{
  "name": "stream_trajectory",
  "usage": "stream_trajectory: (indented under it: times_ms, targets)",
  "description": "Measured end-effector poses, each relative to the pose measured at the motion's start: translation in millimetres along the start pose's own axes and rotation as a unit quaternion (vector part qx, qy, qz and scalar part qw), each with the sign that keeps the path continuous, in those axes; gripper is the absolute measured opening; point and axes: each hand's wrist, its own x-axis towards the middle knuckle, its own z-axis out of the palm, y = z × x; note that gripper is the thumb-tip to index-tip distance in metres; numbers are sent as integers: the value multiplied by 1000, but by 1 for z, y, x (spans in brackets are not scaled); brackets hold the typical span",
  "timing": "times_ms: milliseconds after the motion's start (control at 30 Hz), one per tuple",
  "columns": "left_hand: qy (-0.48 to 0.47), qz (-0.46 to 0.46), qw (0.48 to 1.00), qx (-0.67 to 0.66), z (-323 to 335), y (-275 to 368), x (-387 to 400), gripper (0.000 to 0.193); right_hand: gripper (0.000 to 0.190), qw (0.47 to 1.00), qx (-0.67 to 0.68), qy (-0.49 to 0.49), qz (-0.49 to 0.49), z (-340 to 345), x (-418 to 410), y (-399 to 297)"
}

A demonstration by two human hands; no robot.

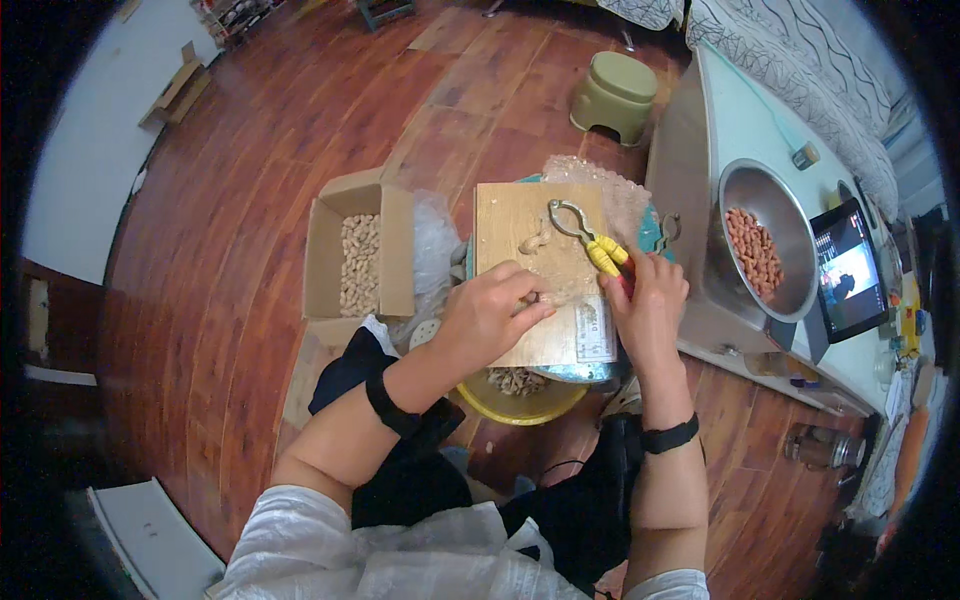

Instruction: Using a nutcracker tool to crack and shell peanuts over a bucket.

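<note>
My left hand (pixel 491 315) is over the near left part of a wooden board (pixel 499 210), thumb and fingertips pinched on a small peanut (pixel 525 302) that they mostly hide. At the board's right edge, my right hand (pixel 651 307) grips the handles of a sheller plier (pixel 604 251), wrapped in yellow with red ends. Its rounded metal jaws point away from me and look apart, with nothing between them. Left of the jaws, an unshelled peanut or piece of shell (pixel 535 241) lies on the board. Small bits of shell are scattered near my left fingertips.
Left of the board stands a cardboard box (pixel 396 255) of unshelled peanuts. A yellow basin (pixel 487 405) with shells sits below the board. On the white table at right are a steel bowl (pixel 791 225) of shelled peanuts and a tablet (pixel 851 277). A green stool (pixel 615 94) stands beyond.
</note>
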Motion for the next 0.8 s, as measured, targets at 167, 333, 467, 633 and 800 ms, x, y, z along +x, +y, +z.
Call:
stream_trajectory:
  times_ms: [167,333,467,633,800]
  targets:
    - [0,-14,1000,11,0,-3,-3,20,39,999,31,-14,-1,-4,-4,-2]
    - [0,-17,1000,14,3,-2,-5,18,35,997,61,-35,31,-24,-19,-7]
    - [4,-23,1000,16,5,1,-5,16,32,980,142,-95,105,-37,-33,-11]
    - [-14,-52,998,11,7,0,-7,16,26,909,302,-176,225,-51,-58,-17]
    - [-4,-57,998,15,10,4,-6,16,30,910,354,-154,151,-60,-77,-24]
